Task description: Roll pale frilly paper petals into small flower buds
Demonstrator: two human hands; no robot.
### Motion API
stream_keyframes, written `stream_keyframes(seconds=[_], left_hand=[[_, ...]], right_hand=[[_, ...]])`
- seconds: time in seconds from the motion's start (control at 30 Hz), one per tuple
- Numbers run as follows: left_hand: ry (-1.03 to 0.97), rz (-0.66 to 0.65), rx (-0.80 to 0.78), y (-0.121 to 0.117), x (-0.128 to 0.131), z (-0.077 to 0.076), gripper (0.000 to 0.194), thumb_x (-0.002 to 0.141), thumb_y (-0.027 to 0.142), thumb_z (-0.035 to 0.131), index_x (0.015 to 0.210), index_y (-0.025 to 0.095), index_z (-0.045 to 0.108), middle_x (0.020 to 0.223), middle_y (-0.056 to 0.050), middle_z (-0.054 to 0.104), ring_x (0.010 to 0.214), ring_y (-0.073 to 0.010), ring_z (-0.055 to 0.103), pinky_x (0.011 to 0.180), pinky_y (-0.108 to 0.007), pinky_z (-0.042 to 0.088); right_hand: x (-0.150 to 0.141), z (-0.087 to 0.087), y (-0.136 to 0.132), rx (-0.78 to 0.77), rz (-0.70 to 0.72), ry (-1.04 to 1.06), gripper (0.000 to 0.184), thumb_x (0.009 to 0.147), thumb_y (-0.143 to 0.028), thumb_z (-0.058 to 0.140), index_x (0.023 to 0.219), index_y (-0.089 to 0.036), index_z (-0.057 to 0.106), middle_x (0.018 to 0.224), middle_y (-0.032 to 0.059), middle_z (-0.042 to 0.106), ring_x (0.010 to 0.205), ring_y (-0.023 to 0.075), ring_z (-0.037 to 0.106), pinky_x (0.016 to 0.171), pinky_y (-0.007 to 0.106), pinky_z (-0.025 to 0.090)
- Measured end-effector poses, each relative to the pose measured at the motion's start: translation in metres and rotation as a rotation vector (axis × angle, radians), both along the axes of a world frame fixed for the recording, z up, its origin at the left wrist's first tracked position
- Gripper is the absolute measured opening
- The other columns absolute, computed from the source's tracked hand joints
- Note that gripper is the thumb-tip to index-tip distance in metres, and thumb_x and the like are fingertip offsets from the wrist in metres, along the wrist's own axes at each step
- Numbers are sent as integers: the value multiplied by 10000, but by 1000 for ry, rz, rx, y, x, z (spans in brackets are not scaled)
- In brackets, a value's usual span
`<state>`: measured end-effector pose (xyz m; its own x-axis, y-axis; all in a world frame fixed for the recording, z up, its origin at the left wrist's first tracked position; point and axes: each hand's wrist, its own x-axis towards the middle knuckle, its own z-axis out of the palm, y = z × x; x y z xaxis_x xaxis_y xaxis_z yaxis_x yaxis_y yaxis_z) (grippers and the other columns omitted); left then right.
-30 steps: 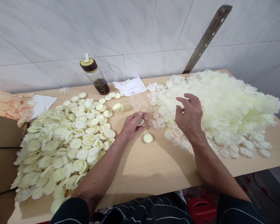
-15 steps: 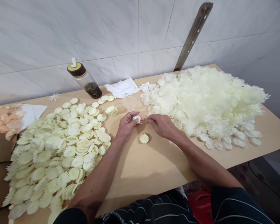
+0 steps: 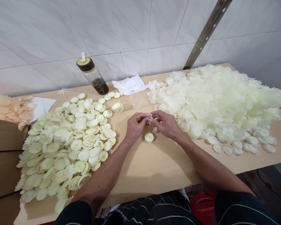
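Note:
My left hand (image 3: 135, 127) and my right hand (image 3: 166, 125) meet fingertip to fingertip above the middle of the table. Pinched between them is a small pale artificial flower petal piece (image 3: 150, 115), mostly covered by the fingers. Just below, a cupped cream flower piece (image 3: 149, 137) with a toothed rim lies on the tabletop. Beyond my left hand stands a short stack of nested flower pieces (image 3: 118, 107). A wide heap of curled cream flower pieces (image 3: 76, 144) spreads left of my left forearm. To the right rises a pile of flatter, feathery white petal pieces (image 3: 215, 103).
A bottle of dark liquid (image 3: 96, 78) stands near the tiled wall, beside a crumpled white tissue (image 3: 129, 85). Peach-coloured petals (image 3: 11, 109) lie at the far left, near a cardboard box (image 3: 7, 156). A metal upright (image 3: 206, 34) leans along the wall.
My hands have come together; the right fingertips now meet the left ones at the petal piece, which is less visible. The view has shifted slightly to the left.

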<state>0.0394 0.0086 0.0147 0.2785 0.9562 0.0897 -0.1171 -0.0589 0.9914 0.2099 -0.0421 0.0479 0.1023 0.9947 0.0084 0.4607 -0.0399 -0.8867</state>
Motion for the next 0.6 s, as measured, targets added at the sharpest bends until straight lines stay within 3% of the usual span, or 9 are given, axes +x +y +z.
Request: stream_keyframes(seconds=[0.1,0.2,0.27,0.43,0.6], left_hand=[[52,22,28,-3,0,-2,200,878,334,766,1002,198,842,1030,-84,794,914,-196,735,830,-292,584],[86,9,-16,-3,0,-5,233,896,365,749,1040,202,832,886,-49,786,656,-141,648,645,-262,540],[94,-9,-7,-3,0,-7,255,917,383,731,1071,197,815,814,-32,761,583,-123,601,616,-262,525],[32,-85,-35,-3,-1,-8,323,954,408,692,1180,185,753,868,-47,764,646,-145,675,685,-284,581],[-29,-87,-90,1,-1,-5,379,954,482,680,1150,162,733,881,-69,748,681,-152,702,658,-281,595]], right_hand=[[-3,-5,2,0,10,-34,298,928,-459,708,1112,-234,772,926,55,786,688,181,731,516,251,583],[-4,-8,3,-18,-6,-20,275,918,-454,713,1073,-238,782,848,25,773,614,163,704,540,267,589],[-3,-11,4,-42,-13,34,279,909,-462,716,1059,-234,778,808,13,760,556,156,682,530,280,595],[0,-14,6,-41,-71,85,330,881,-536,731,967,-219,764,734,16,751,480,165,650,491,295,580],[8,-14,8,-42,-117,55,391,883,-606,723,929,-220,764,643,4,700,476,184,662,497,292,558]])
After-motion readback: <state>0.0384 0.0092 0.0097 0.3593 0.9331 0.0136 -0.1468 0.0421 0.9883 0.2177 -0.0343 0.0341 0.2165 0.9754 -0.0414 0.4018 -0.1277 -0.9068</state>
